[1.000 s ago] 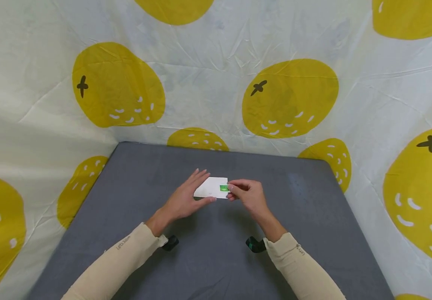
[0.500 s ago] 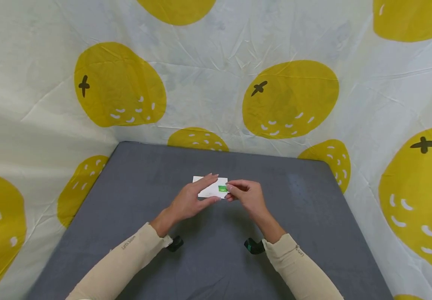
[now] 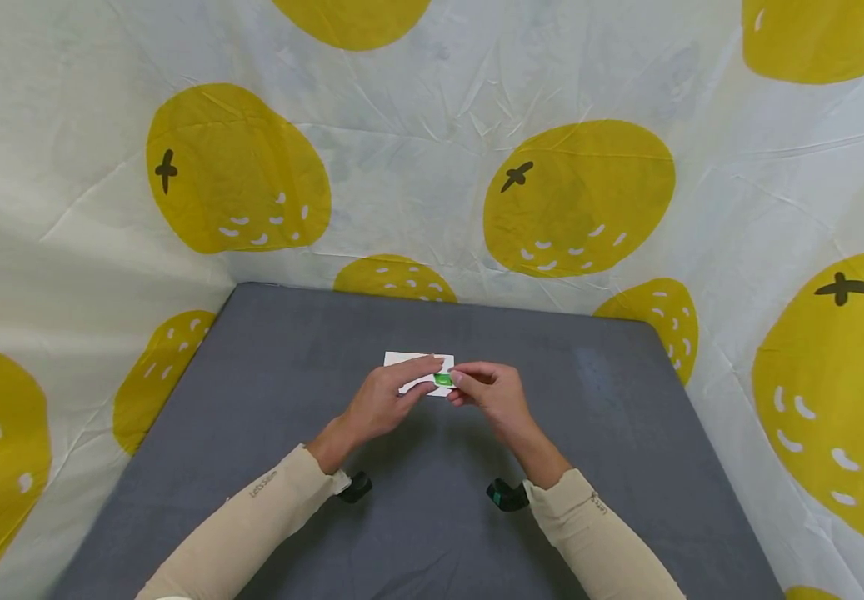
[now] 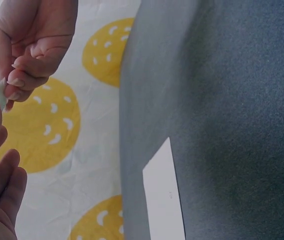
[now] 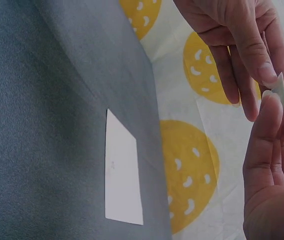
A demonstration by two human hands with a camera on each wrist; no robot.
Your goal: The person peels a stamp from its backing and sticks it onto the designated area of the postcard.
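In the head view, a small flat green-and-white piece (image 3: 442, 380), like a little packet, is held up over the table between both hands. My right hand (image 3: 495, 392) pinches its right end between thumb and fingers. At the left end, my left hand (image 3: 381, 398) has its thumb and fingertips on the piece. The right wrist view shows the pale edge of the piece (image 5: 282, 95) between the two thumbs. Beneath the hands lies a white rectangular card (image 5: 122, 175), partly covered by them in the head view.
A dark grey cloth-covered table (image 3: 589, 433) spreads under the arms. White fabric with yellow fruit prints (image 3: 581, 196) hangs behind it and along both sides. Dark wrist-worn devices (image 3: 506, 495) hang below the cuffs.
My left hand has moved right, from over the card's left side to the green piece, its thumb and fingers drawing together. My right hand keeps its pinch and has hardly moved.
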